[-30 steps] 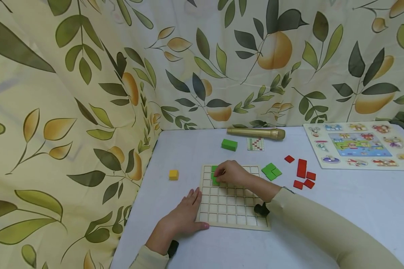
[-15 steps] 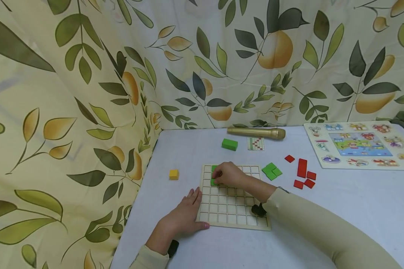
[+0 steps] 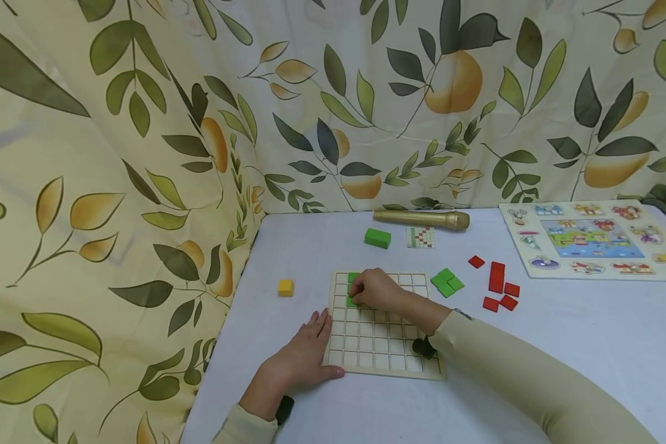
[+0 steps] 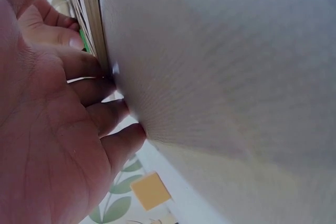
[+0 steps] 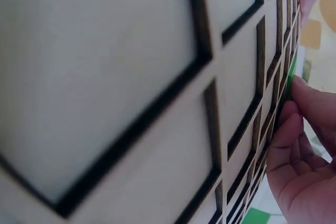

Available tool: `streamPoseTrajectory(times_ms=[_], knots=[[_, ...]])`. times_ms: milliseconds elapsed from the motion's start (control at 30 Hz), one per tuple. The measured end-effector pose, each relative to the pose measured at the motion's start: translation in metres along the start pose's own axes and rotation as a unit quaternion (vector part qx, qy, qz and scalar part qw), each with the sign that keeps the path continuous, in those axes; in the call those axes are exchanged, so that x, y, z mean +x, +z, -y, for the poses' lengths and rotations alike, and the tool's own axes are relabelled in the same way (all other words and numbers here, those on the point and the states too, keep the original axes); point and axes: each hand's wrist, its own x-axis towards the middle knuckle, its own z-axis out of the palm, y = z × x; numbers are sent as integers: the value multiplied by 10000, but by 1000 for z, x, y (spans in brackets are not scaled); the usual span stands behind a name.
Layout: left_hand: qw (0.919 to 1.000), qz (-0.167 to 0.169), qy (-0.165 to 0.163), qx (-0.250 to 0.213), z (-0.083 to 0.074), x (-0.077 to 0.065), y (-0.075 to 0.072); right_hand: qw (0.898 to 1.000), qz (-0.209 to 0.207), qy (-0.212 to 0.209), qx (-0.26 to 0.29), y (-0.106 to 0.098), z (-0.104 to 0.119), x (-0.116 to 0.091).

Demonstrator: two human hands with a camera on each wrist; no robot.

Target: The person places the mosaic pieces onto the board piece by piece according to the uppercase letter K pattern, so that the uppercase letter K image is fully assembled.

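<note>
A wooden grid board [image 3: 383, 345] lies on the table with green tiles [image 3: 353, 277] in its upper left squares. My right hand [image 3: 380, 290] reaches over the board, its fingers curled. In the right wrist view the thumb and fingertips meet at a green tile [image 5: 291, 80] in the grid and pinch at it; the hand hides most of that tile. My left hand [image 3: 305, 351] rests by the board's left edge with fingers straight and thumb spread at the near left corner. The left wrist view shows those fingertips [image 4: 134, 129] on the tablecloth, against the board's side.
Right of the board lie loose green tiles [image 3: 447, 283] and several red pieces [image 3: 496, 277]. A yellow cube [image 3: 285, 288] sits to the left. Behind are a green block [image 3: 377, 238], a small pattern card [image 3: 420, 237], a gold microphone [image 3: 422, 219] and a picture puzzle board [image 3: 594, 240].
My right hand has shifted very slightly to the left at the green tiles, and its forearm has swung a little left. My left hand has stayed in place.
</note>
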Motion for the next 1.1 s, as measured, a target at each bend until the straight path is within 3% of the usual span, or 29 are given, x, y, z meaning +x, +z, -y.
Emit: streamPoseTrajectory(times_ms=[500, 700, 900, 1100], knots=[[9999, 65, -88, 64, 0, 4, 3, 9996, -121, 69, 230, -8, -3, -8], [9997, 73, -220, -19, -3, 1, 2, 9991, -239, -16, 339, -23, -5, -15], [9998, 46, -170, -80, -3, 1, 3, 9985, -303, 327, 329, -39, -14, -24], [9999, 28, -143, -84, -1, 2, 4, 9977, -534, 396, 124, -56, -25, -36]])
